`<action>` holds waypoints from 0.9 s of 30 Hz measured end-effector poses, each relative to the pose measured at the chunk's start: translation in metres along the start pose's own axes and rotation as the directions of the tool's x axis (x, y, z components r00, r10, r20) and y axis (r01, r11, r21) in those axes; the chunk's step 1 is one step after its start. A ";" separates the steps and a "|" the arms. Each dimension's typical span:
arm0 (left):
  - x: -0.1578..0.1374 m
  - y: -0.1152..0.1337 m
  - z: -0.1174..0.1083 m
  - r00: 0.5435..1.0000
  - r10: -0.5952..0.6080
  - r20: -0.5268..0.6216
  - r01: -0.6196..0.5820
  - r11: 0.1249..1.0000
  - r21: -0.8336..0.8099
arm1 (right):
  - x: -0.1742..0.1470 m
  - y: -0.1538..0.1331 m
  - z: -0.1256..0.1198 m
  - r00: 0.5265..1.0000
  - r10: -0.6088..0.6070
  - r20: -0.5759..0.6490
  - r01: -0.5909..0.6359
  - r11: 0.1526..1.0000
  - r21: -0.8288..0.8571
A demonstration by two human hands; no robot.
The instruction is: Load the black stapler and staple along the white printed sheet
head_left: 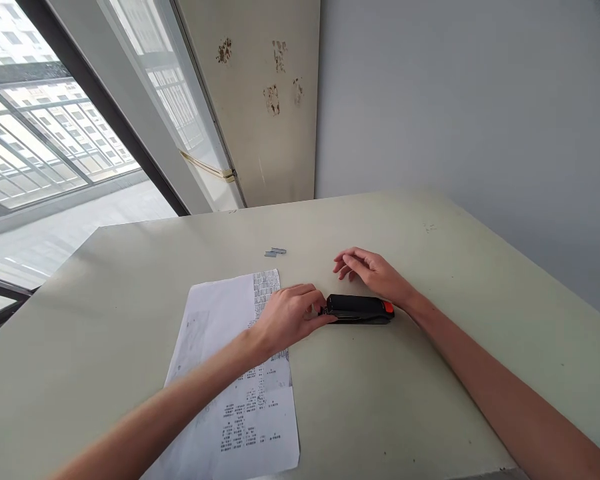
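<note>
A black stapler (359, 309) with a red-orange piece at its right end lies on the table. My left hand (296, 311) reaches across the printed paper (213, 333) and has its thumb and fingers closed on the stapler's left end. Beyond the stapler, my right hand (367, 268) rests on its side with loosely bent fingers apart and nothing in them. Its wrist is close to the stapler's red-orange end. A few strips of staples (275, 252) lie farther back on the table, to the left of my right hand.
The pale table (455, 373) reaches back to a grey wall (460, 100) and a stained cream panel (275, 147). On the left are a window (35, 113) and a railing outside. My left forearm covers part of the paper.
</note>
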State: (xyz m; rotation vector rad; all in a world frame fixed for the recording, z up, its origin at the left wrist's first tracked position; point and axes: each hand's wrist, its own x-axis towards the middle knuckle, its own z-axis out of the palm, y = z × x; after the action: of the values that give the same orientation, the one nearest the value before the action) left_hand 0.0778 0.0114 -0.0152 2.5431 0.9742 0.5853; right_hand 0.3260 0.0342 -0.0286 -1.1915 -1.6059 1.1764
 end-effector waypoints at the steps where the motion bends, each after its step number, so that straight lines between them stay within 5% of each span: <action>1: 0.000 0.000 0.000 1.000 -0.002 -0.003 0.001 1.000 -0.002 | -0.001 -0.003 0.001 1.000 0.016 -0.005 -0.016 1.000 -0.008; 11: -0.007 -0.004 -0.012 0.998 -0.003 0.061 0.009 0.995 -0.095 | -0.011 -0.010 0.009 0.985 -0.013 -0.170 -0.011 0.990 -0.140; 16: -0.017 -0.010 -0.030 0.995 0.027 0.097 -0.024 0.999 -0.024 | -0.015 -0.024 0.006 0.990 -0.075 0.120 0.086 0.993 -0.085; 22: -0.031 -0.021 -0.059 0.981 -0.049 0.187 0.065 0.995 -0.078 | -0.019 -0.030 -0.001 0.947 0.028 0.320 -0.021 0.999 -0.026; 27: -0.014 -0.058 -0.072 0.944 -0.323 -0.064 0.325 0.945 0.029 | -0.014 -0.020 -0.005 0.934 0.009 0.356 -0.039 0.996 0.078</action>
State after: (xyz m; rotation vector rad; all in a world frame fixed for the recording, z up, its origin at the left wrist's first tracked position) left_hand 0.0010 0.0553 0.0157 2.3349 1.4018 0.5490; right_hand 0.3289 0.0193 -0.0089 -0.9853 -1.7865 1.5284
